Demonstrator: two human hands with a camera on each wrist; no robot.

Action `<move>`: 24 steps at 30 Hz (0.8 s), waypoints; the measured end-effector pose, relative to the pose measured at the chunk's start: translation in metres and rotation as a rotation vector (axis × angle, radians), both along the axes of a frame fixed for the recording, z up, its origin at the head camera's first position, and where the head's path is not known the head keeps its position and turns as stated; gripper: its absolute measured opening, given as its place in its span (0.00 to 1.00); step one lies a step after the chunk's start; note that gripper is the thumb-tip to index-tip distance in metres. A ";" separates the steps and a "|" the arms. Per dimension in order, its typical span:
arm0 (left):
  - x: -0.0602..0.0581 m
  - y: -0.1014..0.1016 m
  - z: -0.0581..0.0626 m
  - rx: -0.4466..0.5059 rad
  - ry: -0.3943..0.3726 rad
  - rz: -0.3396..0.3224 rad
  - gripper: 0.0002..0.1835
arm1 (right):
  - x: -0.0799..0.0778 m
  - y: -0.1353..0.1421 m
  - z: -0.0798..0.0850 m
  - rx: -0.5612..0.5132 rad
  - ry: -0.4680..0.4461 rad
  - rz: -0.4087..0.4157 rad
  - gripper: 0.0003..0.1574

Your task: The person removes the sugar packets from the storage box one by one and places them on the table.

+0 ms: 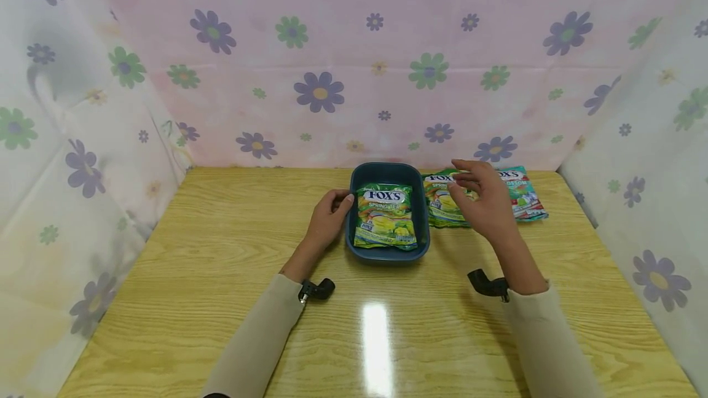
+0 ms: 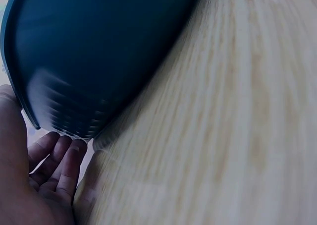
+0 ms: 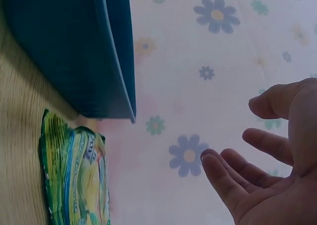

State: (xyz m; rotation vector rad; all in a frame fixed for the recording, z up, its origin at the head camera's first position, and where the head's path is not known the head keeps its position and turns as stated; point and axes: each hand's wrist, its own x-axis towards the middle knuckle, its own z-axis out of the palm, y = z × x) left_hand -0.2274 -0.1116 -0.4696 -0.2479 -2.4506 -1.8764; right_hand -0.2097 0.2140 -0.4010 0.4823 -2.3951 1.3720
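A dark blue plastic bin (image 1: 387, 255) stands on the table with a green FOX'S Spring Tea candy bag (image 1: 385, 217) lying face up inside it. At its left side my left hand (image 1: 329, 218) holds the edge, thumb at the rim and bent fingers against the outer wall (image 2: 94, 61). A second green FOX'S candy bag (image 1: 442, 201) lies just right of the bin. Above it my right hand (image 1: 487, 204) hovers with fingers spread and nothing in them; the right wrist view shows this hand (image 3: 277, 170) apart from the bag (image 3: 77, 180).
Partly hidden behind the right hand, a teal and red FOX'S candy bag (image 1: 525, 192) lies farther right. The wood-grain table (image 1: 249, 220) meets a flower-printed cloth (image 1: 376, 97) at the back and both sides. Wrist cameras (image 1: 318, 289) are strapped over the sleeves.
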 end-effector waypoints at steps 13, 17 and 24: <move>-0.005 -0.002 -0.010 0.008 0.003 -0.006 0.23 | 0.011 -0.029 -0.001 0.013 -0.114 0.151 0.28; -0.017 -0.006 -0.031 0.001 0.014 -0.007 0.24 | 0.015 -0.038 0.002 0.050 -0.162 0.167 0.29; -0.020 -0.007 -0.034 -0.011 0.003 -0.008 0.24 | 0.021 -0.054 0.001 0.096 -0.214 0.204 0.32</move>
